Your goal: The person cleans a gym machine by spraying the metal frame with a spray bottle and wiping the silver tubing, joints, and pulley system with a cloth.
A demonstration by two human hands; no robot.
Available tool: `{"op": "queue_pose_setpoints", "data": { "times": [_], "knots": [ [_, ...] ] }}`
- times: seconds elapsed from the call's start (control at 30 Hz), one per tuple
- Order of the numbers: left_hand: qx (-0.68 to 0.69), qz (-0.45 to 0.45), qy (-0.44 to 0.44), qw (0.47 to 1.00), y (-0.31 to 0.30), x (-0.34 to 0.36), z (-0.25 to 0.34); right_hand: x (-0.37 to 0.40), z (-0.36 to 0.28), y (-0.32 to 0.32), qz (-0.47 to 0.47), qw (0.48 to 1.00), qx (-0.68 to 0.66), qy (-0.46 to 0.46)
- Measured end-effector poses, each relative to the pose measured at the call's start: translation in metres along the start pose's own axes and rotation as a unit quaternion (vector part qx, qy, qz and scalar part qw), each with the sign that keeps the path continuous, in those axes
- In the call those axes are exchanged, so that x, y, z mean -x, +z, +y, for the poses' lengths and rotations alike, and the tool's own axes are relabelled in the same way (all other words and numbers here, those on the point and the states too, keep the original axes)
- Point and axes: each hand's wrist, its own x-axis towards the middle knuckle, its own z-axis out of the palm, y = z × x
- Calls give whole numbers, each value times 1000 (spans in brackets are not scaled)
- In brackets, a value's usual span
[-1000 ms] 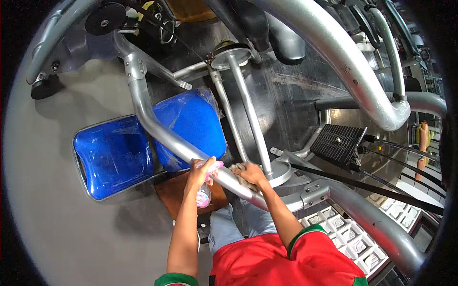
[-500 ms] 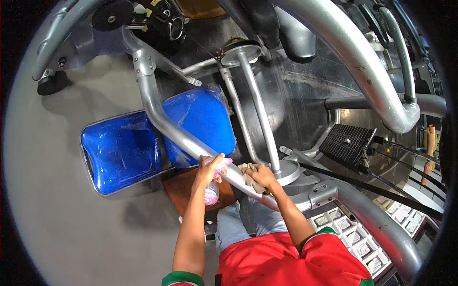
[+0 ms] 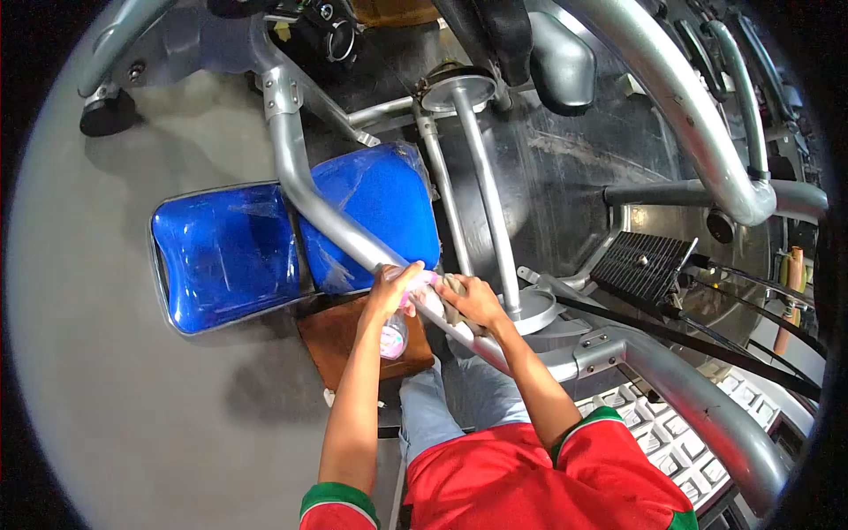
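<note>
My left hand [image 3: 393,291] is closed around the pink-and-white top of a spray bottle [image 3: 394,340], whose clear body with a pink label hangs below the fist. The bottle's head lies close against a silver metal tube [image 3: 340,231] that slants across in front of me. My right hand [image 3: 473,302] presses a beige cloth [image 3: 454,305] onto the same tube, just right of the bottle. Part of the cloth is hidden under the fingers. The two hands are very near each other.
A blue padded chair [image 3: 225,256] stands left, beyond the tube. Brown board [image 3: 340,340] lies by my legs. An upright frame with a round plate [image 3: 533,309] and a ribbed black pedal [image 3: 642,265] are to the right. A thick curved tube [image 3: 685,106] arches overhead; white molded trays [image 3: 658,433] lie lower right.
My right hand has moved up and left along the tube with the cloth, closer to the bottle. My left hand has risen slightly with the bottle. The view has shifted a little.
</note>
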Motion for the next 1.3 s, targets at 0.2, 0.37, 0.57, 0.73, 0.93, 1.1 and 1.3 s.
{"op": "queue_pose_setpoints", "data": {
  "times": [0.2, 0.37, 0.57, 0.73, 0.93, 1.1, 1.3],
  "knots": [
    [85, -3, 99, 992, -5, 19, -30, 7, -16, 0, 9, 995, 90, 31],
    [128, 82, 121, 981, -9, 73, -54, -12, -58, 34, 110, 984, 116, -83],
    [158, 145, 179, 960, -21, 133, -87, 54, -39, 38, 149, 958, 201, -137],
    [170, 135, 162, 963, -33, 172, -95, 67, -41, 40, 137, 908, 349, -189],
    [147, 93, 150, 973, -42, 192, -99, 20, -73, 61, 145, 874, 389, -254],
    [145, 103, 151, 972, -49, 209, -101, 30, -72, 55, 79, 820, 502, -263],
    [162, 129, 188, 960, -65, 225, -132, 29, -73, 63, -58, 685, 681, -251]
  ]
}}
